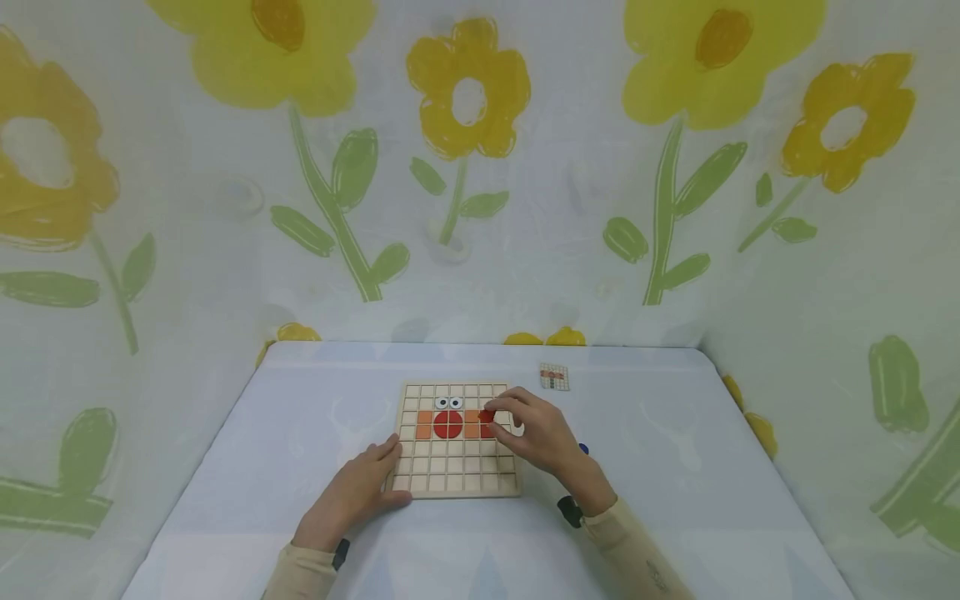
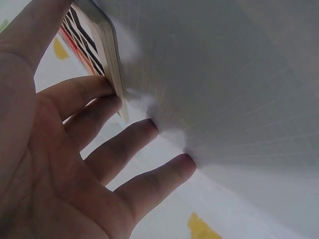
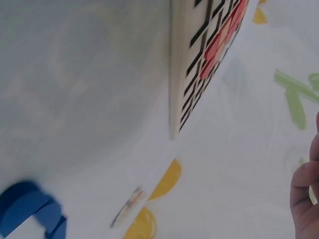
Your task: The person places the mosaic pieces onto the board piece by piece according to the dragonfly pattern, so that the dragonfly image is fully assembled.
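Observation:
A wooden grid board (image 1: 457, 482) lies on the table with orange square tiles (image 1: 424, 431), a red circle (image 1: 448, 425) of quarter pieces and two eye tiles (image 1: 449, 402) on it. My left hand (image 1: 356, 492) rests at its front left corner, fingers along the left side and thumb by the front edge. In the left wrist view, the spread fingers (image 2: 154, 186) touch the board's edge and the table. My right hand (image 1: 543, 429) pinches a red piece (image 1: 486, 416) between thumb and fingers over the board's right part. Another red piece (image 1: 487, 431) lies just below.
A small pattern card (image 1: 554, 377) lies behind the board to the right. A blue curved object (image 3: 35, 206), mostly hidden by my right wrist in the head view, is on the table. Flower-printed cloth (image 1: 525, 250) stands behind and at both sides.

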{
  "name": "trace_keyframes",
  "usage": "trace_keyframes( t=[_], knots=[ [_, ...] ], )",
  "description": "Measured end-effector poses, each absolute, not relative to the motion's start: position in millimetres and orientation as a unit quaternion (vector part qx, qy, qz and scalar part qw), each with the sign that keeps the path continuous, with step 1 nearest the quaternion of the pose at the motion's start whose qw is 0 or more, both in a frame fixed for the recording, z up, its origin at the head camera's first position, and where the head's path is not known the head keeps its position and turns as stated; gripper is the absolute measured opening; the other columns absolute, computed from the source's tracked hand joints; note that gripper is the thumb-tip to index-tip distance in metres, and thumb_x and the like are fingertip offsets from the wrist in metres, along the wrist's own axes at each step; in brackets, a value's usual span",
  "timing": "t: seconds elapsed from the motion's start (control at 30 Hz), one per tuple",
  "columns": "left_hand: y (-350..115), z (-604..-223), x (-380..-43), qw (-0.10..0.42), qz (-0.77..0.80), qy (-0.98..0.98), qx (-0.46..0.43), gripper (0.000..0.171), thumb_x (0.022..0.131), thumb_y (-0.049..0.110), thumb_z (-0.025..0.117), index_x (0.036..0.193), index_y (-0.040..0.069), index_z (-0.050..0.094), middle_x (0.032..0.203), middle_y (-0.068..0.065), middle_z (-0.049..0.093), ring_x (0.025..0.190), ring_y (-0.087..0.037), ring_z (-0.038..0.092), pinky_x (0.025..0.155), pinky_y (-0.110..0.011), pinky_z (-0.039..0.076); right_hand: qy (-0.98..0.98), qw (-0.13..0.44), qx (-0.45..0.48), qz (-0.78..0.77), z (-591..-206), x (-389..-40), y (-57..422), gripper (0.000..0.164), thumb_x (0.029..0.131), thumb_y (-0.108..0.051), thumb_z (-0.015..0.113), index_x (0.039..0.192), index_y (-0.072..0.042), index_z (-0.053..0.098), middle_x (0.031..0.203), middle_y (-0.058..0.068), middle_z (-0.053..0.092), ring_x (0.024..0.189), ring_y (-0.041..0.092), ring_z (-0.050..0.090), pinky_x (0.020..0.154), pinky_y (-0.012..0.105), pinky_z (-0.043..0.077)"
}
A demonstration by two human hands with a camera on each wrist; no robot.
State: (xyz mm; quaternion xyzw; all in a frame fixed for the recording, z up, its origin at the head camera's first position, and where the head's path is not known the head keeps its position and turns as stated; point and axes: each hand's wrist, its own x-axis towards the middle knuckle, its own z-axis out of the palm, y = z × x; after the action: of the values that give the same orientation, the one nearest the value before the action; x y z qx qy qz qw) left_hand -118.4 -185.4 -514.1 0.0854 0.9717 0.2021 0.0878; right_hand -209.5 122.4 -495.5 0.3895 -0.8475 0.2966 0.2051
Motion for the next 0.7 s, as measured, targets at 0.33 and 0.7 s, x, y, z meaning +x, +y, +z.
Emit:
trace_keyframes(
  t=[0.33, 0.7],
  knots=[
    [-187, -516, -118, 0.08, 0.204, 0.971, 0.094, 0.087, 0.082, 0.041, 0.083, 0.149, -0.002, 0.047, 0.159, -0.015, 0.039, 0.142, -0.046, 0.038, 0.116, -0.057, 0.036, -0.838, 0.189, 0.395, 0.325, -494, -220, 84, 0.03, 0.089, -0.017, 0.08, 0.118, -0.019, 0.073, 0.114, -0.008, 0.065, 0.082, 0.014, 0.061, 0.066, 0.02, 0.056],
    [-189, -515, -118, 0.077, 0.198, 0.971, 0.111, 0.087, 0.083, 0.043, 0.082, 0.148, -0.003, 0.048, 0.158, -0.016, 0.04, 0.14, -0.047, 0.041, 0.114, -0.058, 0.038, -0.857, 0.132, 0.4, 0.297, -498, -229, 41, 0.027, 0.094, -0.024, 0.075, 0.12, -0.024, 0.072, 0.115, -0.01, 0.063, 0.09, 0.015, 0.066, 0.074, 0.015, 0.055]
  ],
)
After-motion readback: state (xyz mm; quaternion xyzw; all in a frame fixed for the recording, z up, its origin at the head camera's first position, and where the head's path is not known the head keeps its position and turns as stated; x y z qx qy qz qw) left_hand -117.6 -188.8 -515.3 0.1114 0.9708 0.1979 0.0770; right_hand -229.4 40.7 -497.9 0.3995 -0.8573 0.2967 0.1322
